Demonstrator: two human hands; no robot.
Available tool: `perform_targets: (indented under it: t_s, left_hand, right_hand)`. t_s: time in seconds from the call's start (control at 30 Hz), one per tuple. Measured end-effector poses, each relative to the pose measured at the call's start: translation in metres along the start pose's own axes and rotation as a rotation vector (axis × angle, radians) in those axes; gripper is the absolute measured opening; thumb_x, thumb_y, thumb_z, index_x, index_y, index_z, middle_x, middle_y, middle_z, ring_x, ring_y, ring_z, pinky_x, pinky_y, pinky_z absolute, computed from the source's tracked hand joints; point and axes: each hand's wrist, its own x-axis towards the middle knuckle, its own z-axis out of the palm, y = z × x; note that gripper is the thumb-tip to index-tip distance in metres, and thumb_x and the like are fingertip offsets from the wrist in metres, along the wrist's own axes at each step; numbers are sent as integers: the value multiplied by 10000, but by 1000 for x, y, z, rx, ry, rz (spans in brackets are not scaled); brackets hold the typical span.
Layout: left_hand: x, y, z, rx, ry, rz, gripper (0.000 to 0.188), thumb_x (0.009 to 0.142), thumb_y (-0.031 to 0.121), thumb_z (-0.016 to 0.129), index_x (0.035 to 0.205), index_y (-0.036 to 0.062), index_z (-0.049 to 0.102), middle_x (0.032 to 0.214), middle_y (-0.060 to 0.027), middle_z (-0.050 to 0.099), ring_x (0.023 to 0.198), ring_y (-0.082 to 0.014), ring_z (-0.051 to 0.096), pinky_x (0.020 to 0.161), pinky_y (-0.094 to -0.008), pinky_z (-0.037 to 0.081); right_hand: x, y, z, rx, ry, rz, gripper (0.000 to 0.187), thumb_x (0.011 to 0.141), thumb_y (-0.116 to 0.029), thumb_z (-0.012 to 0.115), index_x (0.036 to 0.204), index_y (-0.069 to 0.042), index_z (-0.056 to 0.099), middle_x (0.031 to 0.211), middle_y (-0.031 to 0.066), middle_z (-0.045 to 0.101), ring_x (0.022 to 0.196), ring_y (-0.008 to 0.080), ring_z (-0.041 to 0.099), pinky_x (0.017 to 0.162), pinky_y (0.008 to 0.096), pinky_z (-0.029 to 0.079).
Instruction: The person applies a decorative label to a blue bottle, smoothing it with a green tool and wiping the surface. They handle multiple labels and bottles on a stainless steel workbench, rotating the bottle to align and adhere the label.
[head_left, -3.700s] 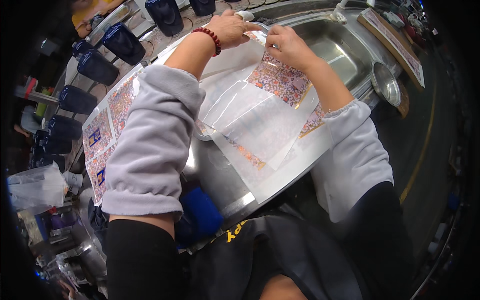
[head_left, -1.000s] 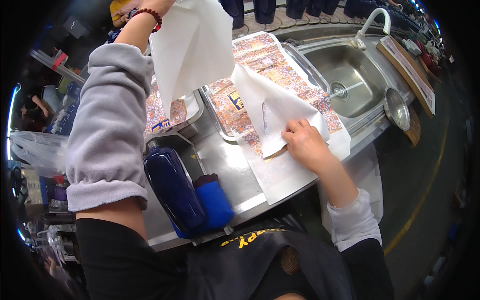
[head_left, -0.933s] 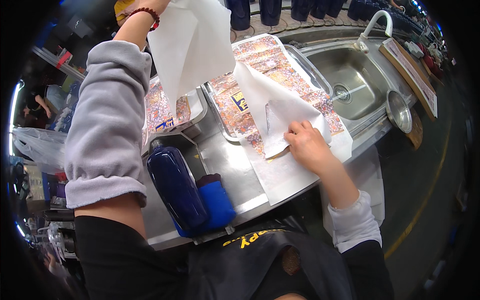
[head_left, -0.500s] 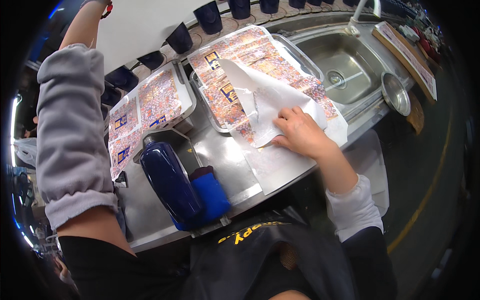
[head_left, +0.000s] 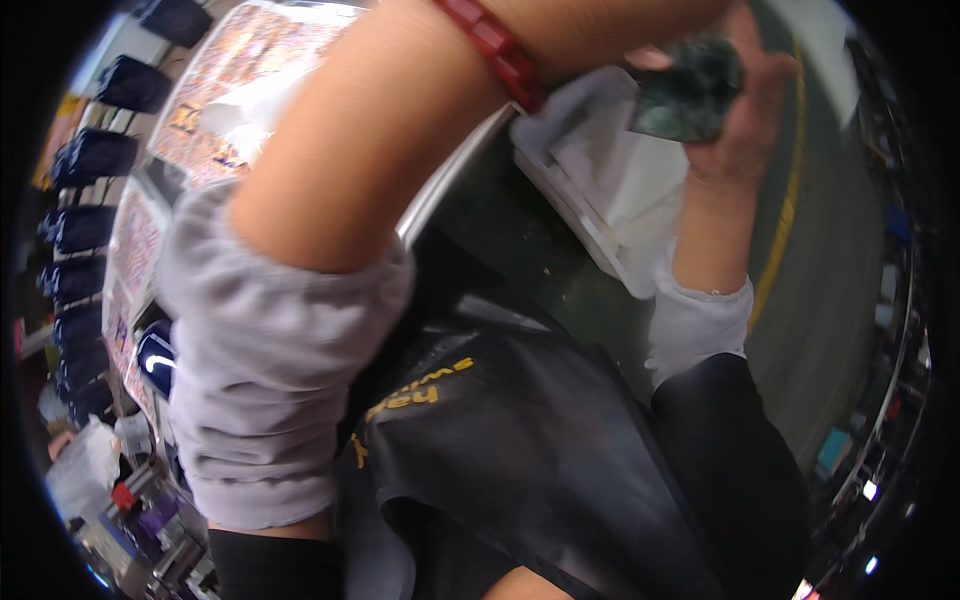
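Observation:
My left arm reaches across the top of the view, a red bracelet round its wrist. My left hand is blurred and cut off by the upper edge, so its fingers cannot be made out. It is close to my right hand, which is raised at the upper right. A dark green, shiny, flat piece is in my right hand; its exact kind is unclear. Behind my left arm lies a colourful printed sheet with its white underside partly folded up.
A white plastic bin stands on the dark green floor below my right hand. Along the left runs a row of dark blue pots. A dark blue bottle shows partly beside my left sleeve.
My right hand has left the printed sheet and now holds the dark green piece. My left arm has swung from the upper left over to the right. The view has turned right.

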Motion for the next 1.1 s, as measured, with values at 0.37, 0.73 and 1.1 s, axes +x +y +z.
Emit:
perform_targets:
  t_s: [0.37,0.73,1.1]
  left_hand:
    - [-199,87,142,-34,-518,-400,339,773,110,729,1092,31,646,1017,-187,623,1002,-350,618,867,-418,520]
    - [-386,203,-20,-110,-291,-1391,179,926,200,631,935,30,686,938,-166,684,920,-353,653,829,-445,518]
    - [-340,207,-52,312,33,-1054,211,874,13,659,1083,9,626,945,-202,644,855,-359,647,742,-418,540]
  right_hand:
    - [-218,100,-148,-23,933,684,497,983,-416,649,1315,-59,555,1165,113,667,1021,224,663,737,372,554]
    - [-254,257,-2,-795,-701,1198,388,912,-267,718,1208,-18,690,1242,178,665,1078,248,650,877,400,538]
    - [-125,136,116,-691,-1179,700,417,927,-206,710,1296,-22,649,1201,188,660,1092,286,648,929,366,513]
